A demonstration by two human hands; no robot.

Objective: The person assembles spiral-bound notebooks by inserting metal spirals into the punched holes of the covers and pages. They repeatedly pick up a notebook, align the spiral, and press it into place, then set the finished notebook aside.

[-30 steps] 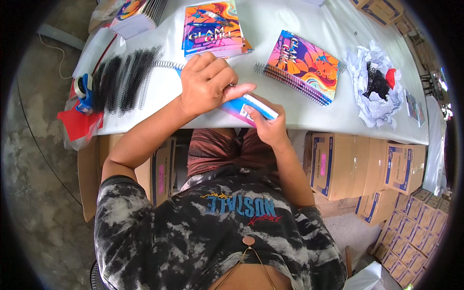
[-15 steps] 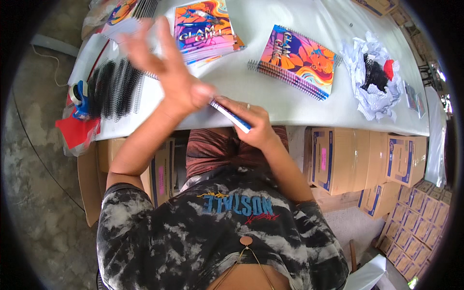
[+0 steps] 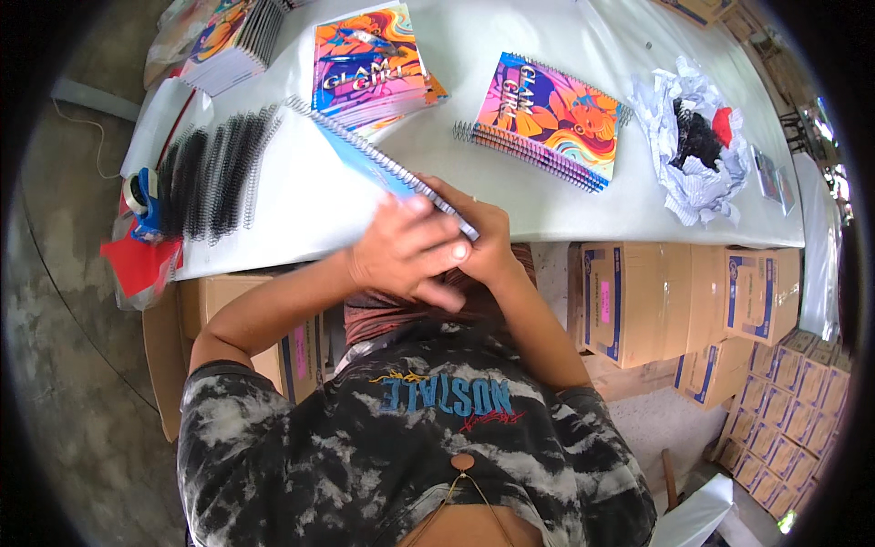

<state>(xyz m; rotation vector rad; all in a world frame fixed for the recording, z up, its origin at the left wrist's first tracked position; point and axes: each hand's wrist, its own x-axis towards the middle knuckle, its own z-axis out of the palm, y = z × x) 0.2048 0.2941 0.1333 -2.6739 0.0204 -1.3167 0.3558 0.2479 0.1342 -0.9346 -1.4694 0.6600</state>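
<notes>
A notebook (image 3: 363, 166) with a pale blue cover slants over the table's near edge. A dark wire spiral (image 3: 387, 162) runs along its edge toward me. My right hand (image 3: 485, 239) grips the notebook's near end from the right, fingers bent round it. Spread fingers, slightly blurred, show on my left hand (image 3: 410, 248), which is at the near end of the spiral; whether it touches the wire I cannot tell. Several loose black spirals (image 3: 214, 178) lie in a row to the left.
Beyond my hands stand a stack of colourful covers (image 3: 369, 68) and a pile of spiral notebooks (image 3: 551, 118). Crumpled paper (image 3: 665, 191) cradles black and red bits at right. A blue tape dispenser (image 3: 146, 205) sits far left. Cardboard boxes (image 3: 638, 296) are under the white table (image 3: 538, 214).
My left hand has swung down from above the table to the notebook's near end. The notebook's long spiral edge now shows, reaching up and left from my right hand, which keeps its hold.
</notes>
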